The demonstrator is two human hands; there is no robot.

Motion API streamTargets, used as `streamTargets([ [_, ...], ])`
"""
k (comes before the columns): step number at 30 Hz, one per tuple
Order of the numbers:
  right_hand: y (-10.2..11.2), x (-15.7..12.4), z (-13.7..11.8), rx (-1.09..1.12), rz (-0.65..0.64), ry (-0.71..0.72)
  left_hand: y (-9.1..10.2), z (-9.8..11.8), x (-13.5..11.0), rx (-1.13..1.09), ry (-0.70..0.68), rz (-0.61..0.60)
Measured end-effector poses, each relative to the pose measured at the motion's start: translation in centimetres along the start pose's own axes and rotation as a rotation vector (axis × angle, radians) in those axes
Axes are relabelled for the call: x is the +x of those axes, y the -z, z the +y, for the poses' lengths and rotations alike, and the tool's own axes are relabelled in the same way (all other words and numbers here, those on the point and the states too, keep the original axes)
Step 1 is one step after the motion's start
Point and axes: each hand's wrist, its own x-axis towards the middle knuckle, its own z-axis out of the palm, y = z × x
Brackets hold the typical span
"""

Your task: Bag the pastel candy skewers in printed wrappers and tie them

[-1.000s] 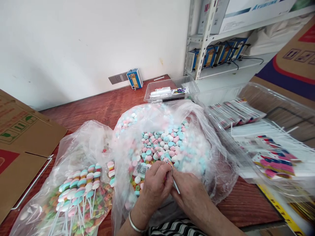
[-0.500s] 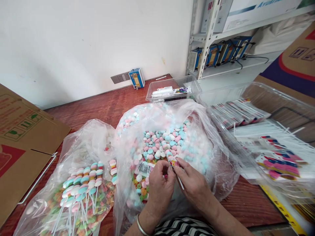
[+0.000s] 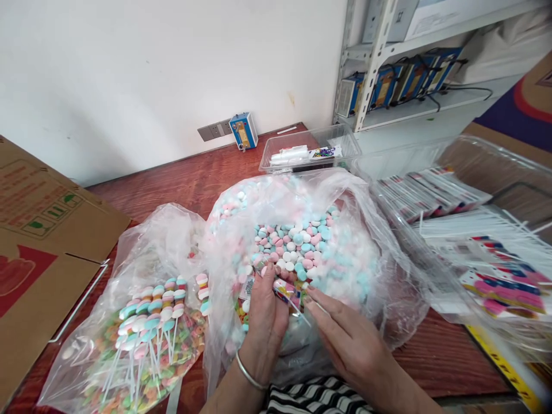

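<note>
"Where is the small printed packet?"

"Over the open plastic bag of pastel candies, between the person's two hands."

"Which way does it point?"

"Its long axis runs slantwise, from upper left down to lower right. The thin white stick carries on along that same line, and its free end points down and right, back toward the person."

"And the grip?"

"The left hand grasps the packet, with the fingers reaching up past its upper end. The right hand is loosely bent, its fingertips right by the packet's lower side; I can't tell whether they pinch it."

"What else lies about?"

"To the left, a bunch of candy skewers on a second bag, candy ends away from the person, sticks fanning toward the near edge of the worktop. To the right, a clear tub with white straws and printed cards."
</note>
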Motion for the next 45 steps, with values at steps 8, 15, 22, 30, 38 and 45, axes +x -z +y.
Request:
streamTargets([
  [8, -2.1, 0.4, -1.1, 0.438, 0.067, -0.541, -0.4, -0.5, -1.0, -0.039, 0.062, -0.09],
  [15, -3.4, -0.3, 0.3, 0.051, 0.1, -0.3, 1.7, -1.4, -2.1, 0.411, 0.013, -0.169],
  [22, -3.0, 0.0, 0.5, -0.308, 0.025, -0.044, 4.8, -0.7, -3.1, 1.18, -0.609, -0.173],
  [30, -3.2, 0.9, 0.2, -0.287, 0.02, -0.032, 3.7, 0.8, -3.1, 1.381, -0.706, -0.316],
  [38, -3.4, 2.3, -0.4, -0.289, -0.072, -0.082, 2.9, 0.5, -2.7, 1.429, -0.733, -0.187],
  [45, -3.1, 2.4, -0.6, -0.168, -0.195, -0.168, 2.5, 0.8, -2.3, 1.494, -0.631, -0.171],
])
